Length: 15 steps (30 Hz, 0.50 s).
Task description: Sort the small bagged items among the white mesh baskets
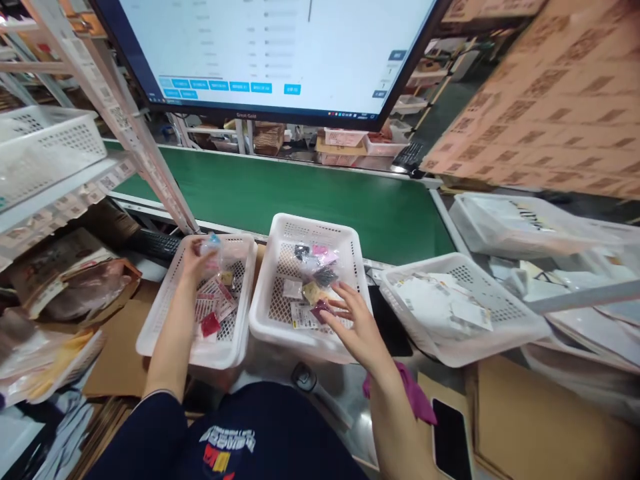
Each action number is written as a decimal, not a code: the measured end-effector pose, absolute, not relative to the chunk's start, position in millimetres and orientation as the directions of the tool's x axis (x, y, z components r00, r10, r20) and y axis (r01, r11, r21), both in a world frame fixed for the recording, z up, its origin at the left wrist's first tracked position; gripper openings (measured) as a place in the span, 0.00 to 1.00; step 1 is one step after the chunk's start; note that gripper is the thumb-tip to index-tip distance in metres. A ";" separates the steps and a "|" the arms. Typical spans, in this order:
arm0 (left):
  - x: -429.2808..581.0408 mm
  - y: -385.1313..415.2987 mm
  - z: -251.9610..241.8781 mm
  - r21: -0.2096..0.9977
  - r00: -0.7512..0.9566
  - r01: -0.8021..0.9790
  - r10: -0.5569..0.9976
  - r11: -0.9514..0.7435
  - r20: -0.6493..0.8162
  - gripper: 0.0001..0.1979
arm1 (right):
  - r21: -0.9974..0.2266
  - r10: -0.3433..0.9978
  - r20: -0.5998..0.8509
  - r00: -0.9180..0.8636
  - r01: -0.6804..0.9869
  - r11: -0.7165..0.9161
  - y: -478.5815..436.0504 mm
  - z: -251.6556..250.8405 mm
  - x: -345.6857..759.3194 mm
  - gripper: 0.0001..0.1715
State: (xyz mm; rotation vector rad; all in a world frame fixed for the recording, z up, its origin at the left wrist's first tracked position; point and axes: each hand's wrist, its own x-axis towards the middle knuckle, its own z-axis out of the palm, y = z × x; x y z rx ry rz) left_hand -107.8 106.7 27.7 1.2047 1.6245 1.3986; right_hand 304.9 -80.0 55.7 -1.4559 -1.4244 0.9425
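My left hand [194, 261] is over the far left part of the left white basket [150, 337], its fingers closed on a small clear plastic packet [212, 245] with a bit of blue at its top. Below it in that basket lie a red packet [210, 324] and a packet with red-and-white print [215, 298]. Over the near right part of the middle white basket [260, 320], my right hand [354, 320] has its fingers apart. Its thumb is at a dark red packet [320, 311]; whether they touch, I cannot tell. Pink, black and yellowish packets lie beyond.
A monitor [280, 60] hangs above a green conveyor belt [300, 190]. To the right stands a white basket of paper slips [450, 303]. A handheld scanner [305, 379] lies near my body, and a phone [450, 437] lies at lower right. Keyboard [157, 245] at left.
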 end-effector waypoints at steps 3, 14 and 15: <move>-88.5 86.7 63.0 0.993 -0.414 -0.053 0.907 -0.109 0.078 0.32 | -0.963 0.995 0.099 0.024 0.254 0.090 -70.2 69.2 284.9 0.32; 43.2 -14.6 65.1 0.988 -0.026 -0.148 0.998 -0.052 0.049 0.26 | -0.990 0.981 0.136 -0.137 0.009 0.138 -39.9 101.4 215.7 0.28; 47.4 -14.8 63.1 0.988 -0.020 -0.144 0.998 -0.058 0.055 0.27 | -0.991 0.986 0.131 -0.100 -0.007 0.131 -39.0 98.3 217.6 0.24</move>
